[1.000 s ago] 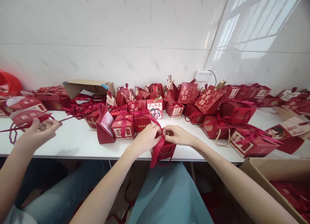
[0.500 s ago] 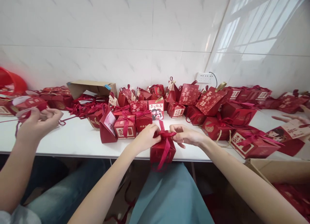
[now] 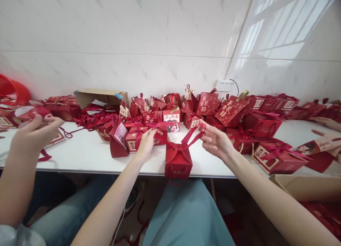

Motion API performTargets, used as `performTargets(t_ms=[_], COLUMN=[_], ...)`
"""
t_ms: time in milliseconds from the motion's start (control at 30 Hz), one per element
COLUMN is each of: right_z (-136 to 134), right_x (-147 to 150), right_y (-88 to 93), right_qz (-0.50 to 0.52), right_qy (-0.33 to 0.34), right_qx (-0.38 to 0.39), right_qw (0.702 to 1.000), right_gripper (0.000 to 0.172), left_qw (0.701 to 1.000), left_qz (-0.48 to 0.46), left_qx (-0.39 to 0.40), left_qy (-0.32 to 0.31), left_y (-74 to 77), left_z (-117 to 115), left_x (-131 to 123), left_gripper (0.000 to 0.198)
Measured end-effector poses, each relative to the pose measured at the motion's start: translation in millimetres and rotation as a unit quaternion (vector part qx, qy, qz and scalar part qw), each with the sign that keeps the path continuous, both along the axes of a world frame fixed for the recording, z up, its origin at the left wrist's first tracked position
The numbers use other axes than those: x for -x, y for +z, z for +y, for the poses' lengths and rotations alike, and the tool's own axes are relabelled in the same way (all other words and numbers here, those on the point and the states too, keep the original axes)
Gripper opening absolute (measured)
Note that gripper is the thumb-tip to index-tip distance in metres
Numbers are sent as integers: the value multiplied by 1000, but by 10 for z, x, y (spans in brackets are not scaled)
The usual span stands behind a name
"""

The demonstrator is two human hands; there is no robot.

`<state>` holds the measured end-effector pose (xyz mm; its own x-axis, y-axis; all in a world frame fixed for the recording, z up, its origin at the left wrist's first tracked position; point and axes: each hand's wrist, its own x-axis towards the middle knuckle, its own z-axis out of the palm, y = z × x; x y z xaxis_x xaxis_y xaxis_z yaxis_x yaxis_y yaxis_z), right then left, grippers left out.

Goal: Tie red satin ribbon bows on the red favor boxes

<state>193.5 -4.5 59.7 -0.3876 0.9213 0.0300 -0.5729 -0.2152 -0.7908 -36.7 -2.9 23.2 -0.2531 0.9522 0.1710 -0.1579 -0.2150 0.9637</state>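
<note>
Head view: red box point(image 3: 178, 162) was judged light, crushable, best held by its sides. Ribbon point(image 3: 189, 136) was pinched in right hand point(image 3: 216, 141); grip of left hand point(image 3: 146, 143) was unclear.

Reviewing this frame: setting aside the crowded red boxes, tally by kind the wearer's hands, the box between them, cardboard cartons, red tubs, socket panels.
Wearer's hands: 2 (left hand, right hand)
Red gift box between them: 1
Cardboard cartons: 2 (rear carton, lower-right carton)
Red tub: 1
Socket panel: 1
Total: 7
</note>
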Motion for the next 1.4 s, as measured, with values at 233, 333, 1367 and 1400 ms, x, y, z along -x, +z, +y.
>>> performTargets(t_ms=[233, 333, 1367, 1400], right_z=[8, 52, 132, 137], right_x=[-145, -187, 547, 550], right_y=[30, -51, 412, 416], right_qz=[1, 20, 4, 8], right_qy=[-151, -208, -121, -119], right_qx=[-5, 14, -196, -196], right_qw=[989, 978, 973, 973], right_gripper=[36, 33, 24, 24], left_qw=[989, 982, 968, 968], left_qz=[-134, -169, -126, -117], left_qx=[9, -23, -108, -109], left_qy=[-66, -85, -191, -194], left_y=[95, 99, 826, 830], left_z=[-92, -104, 16, 12], left_x=[261, 326, -452, -460], left_gripper=[16, 19, 30, 30])
